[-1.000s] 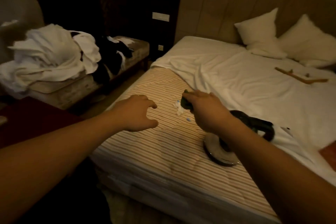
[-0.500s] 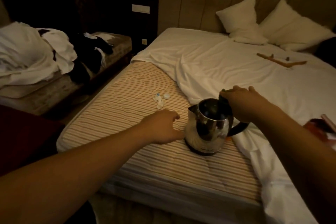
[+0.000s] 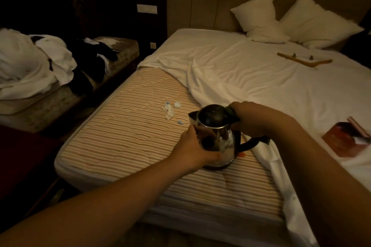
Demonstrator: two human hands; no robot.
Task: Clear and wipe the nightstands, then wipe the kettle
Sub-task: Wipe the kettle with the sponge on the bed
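A shiny steel kettle (image 3: 217,138) with a black lid and black handle stands upright on the striped bare mattress (image 3: 128,138). My left hand (image 3: 192,150) grips the kettle's body from the left side. My right hand (image 3: 253,120) holds a dark green cloth (image 3: 230,113) bunched against the lid's right edge, above the handle. Most of the cloth is hidden under my fingers.
Crumpled tissue and small blue-and-white caps (image 3: 169,111) lie on the mattress left of the kettle. A white sheet (image 3: 251,78) covers the rest of the bed, with two pillows (image 3: 259,18), a wooden stick (image 3: 301,61) and a red box (image 3: 347,138). A bench with piled linen (image 3: 30,62) stands left.
The kettle now stands upright, where a second ago it was tipped under my right hand. My left hand has moved right from the mattress and taken hold of the kettle's body.
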